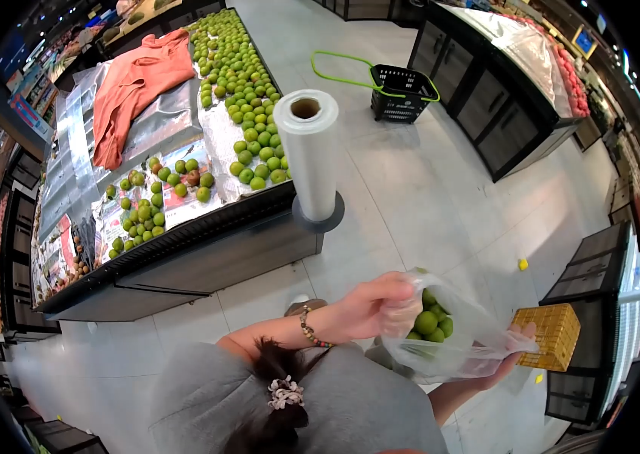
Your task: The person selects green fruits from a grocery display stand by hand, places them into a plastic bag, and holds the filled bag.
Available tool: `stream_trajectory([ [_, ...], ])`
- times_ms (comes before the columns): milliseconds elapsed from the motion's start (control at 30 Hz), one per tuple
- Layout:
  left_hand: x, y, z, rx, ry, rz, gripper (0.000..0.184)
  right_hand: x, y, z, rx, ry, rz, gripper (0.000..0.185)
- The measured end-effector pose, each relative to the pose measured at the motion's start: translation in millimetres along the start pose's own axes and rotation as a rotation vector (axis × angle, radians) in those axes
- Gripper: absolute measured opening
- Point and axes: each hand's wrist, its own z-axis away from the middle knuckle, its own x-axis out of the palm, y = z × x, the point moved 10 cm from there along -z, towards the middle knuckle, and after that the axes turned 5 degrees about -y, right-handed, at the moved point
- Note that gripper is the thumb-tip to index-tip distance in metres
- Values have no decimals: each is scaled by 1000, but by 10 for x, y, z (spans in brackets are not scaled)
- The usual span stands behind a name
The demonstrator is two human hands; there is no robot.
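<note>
Your left hand [389,301] grips the left edge of the clear bag [448,365], your right hand [503,366] its right; one loose grip could spill the green fruits [427,323] inside.

One view from the wearer's head, facing forward and steeply down, wide and round-edged, the grey shirt [380,397] very near, left hand [394,304] and right hand [515,352] close, fruit counter [206,265] farther left, black basket [403,94] far.

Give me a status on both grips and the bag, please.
Left grip closed on clear plastic bag, right grip at its other side. Green fruit inside. Yellow woven basket beside right grip, contact unclear.
</note>
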Motion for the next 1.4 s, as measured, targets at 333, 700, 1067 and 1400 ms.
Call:
stream_trajectory([
  [333, -930, 229, -991, -28, 76, -156, 38, 282, 634, -1321, 42, -84, -192, 19],
  [700, -1889, 1727, -1427, 185, 535, -681, 36, 2489, 1728, -2375, 478, -816, -1031, 18],
  [1067, -1618, 3559, -1618, 530, 1529, -2269, 36, 4468, 3046, -2811, 1055, -1043, -1388, 20],
  [1400, -2495, 4999, -2665, -30, 1516, -2371, 32, 6104, 3937, -2877, 1424, -1334, -1199, 20],
])
